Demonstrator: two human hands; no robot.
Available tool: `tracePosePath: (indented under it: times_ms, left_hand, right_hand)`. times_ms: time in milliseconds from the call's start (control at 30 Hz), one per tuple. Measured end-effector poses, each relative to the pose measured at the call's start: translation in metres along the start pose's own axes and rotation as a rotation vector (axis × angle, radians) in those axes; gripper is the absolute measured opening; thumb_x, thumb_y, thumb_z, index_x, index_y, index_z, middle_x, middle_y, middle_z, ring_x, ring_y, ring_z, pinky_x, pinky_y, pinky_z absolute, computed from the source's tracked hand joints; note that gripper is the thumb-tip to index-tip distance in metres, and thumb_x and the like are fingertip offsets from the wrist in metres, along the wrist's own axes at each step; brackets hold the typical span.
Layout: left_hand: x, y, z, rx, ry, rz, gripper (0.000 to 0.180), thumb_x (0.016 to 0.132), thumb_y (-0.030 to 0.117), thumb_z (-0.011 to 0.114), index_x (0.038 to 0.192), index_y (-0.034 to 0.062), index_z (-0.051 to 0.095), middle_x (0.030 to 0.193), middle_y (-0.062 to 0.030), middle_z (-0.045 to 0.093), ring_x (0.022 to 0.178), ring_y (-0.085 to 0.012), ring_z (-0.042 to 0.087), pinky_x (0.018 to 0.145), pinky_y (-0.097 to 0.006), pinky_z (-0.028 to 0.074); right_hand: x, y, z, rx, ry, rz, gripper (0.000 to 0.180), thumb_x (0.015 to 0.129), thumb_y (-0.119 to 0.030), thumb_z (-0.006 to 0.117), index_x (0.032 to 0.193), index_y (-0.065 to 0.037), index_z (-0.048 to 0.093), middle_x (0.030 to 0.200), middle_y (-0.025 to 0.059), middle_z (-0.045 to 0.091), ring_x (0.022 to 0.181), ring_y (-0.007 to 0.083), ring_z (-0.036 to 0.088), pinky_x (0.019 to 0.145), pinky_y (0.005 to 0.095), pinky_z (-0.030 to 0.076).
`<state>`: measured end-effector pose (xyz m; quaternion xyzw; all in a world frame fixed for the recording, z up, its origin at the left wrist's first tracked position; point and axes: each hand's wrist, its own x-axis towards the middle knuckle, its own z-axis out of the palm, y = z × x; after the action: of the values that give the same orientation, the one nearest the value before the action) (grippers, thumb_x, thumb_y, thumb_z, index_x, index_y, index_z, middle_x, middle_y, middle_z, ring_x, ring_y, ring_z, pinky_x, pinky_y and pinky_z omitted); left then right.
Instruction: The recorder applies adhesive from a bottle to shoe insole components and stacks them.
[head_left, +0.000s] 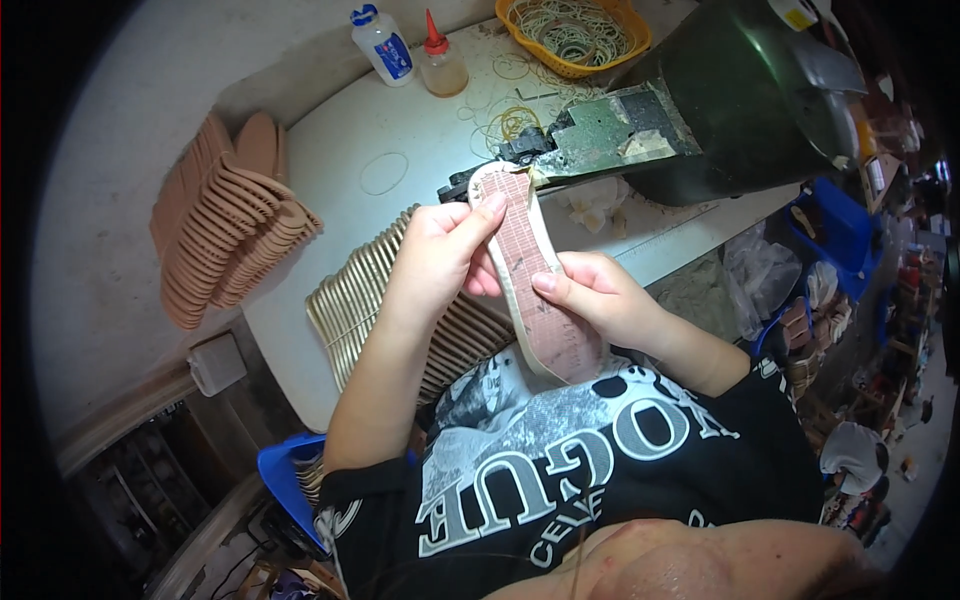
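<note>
A shoe insole (pixel 522 235) with a pinkish, grid-marked face and a pale edge is held upright between my two hands. My left hand (pixel 450 245) grips its left edge near the upper end, thumb pressed on the face. Lower on the right edge, my right hand (pixel 600 295) is closed round it, its thumb also on the face. The fingers behind the insole are partly hidden. Its upper end is at the dark metal head (pixel 525 148) of a green machine (pixel 625 130); whether they touch I cannot tell.
Gold-edged insoles (pixel 360 290) stand in a row by my left forearm. Tan insoles (pixel 225 220) are stacked at the left. A white bottle (pixel 383 48), a red-tipped squeeze bottle (pixel 441 68) and a yellow basket (pixel 575 68) of cords stand at the back of the white table (pixel 330 150).
</note>
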<state>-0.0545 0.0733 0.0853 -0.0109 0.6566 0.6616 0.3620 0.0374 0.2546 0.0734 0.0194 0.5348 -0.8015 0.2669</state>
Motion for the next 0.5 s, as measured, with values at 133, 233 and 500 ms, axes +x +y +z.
tracePosePath:
  times_ms: [133, 233, 500]
  left_hand:
    - [-0.007, 0.013, 0.001, 0.021, -0.019, -0.079, 0.046, 0.094, 0.041, 0.054, 0.076, -0.0004, 0.064, 0.058, -0.0091, 0.062, 0.041, -0.0107, 0.055, 0.037, -0.018, 0.041]
    - [-0.006, 0.020, -0.004, 0.037, -0.037, -0.153, 0.046, 0.094, 0.041, 0.054, 0.075, 0.0000, 0.064, 0.057, -0.0089, 0.062, 0.040, -0.0108, 0.055, 0.037, -0.019, 0.041]
    - [-0.011, 0.046, 0.004, 0.139, 0.002, -0.295, 0.046, 0.096, 0.037, 0.051, 0.069, 0.0004, 0.061, 0.051, -0.0065, 0.057, 0.036, -0.0094, 0.050, 0.035, -0.019, 0.039]
  right_hand:
    - [-0.002, -0.015, -0.010, -0.013, -0.040, 0.101, 0.028, 0.097, -0.022, 0.050, 0.106, 0.002, 0.060, 0.091, 0.0005, 0.063, 0.080, 0.0043, 0.055, 0.073, 0.0223, 0.046]
    - [0.000, -0.021, -0.010, 0.005, -0.041, 0.145, 0.026, 0.097, -0.020, 0.050, 0.105, 0.002, 0.060, 0.089, 0.0008, 0.063, 0.079, 0.0044, 0.055, 0.072, 0.0221, 0.046]
    - [0.003, -0.032, -0.009, 0.093, -0.073, 0.181, 0.026, 0.097, -0.018, 0.050, 0.107, 0.005, 0.059, 0.092, 0.0022, 0.064, 0.082, 0.0048, 0.056, 0.073, 0.0228, 0.048]
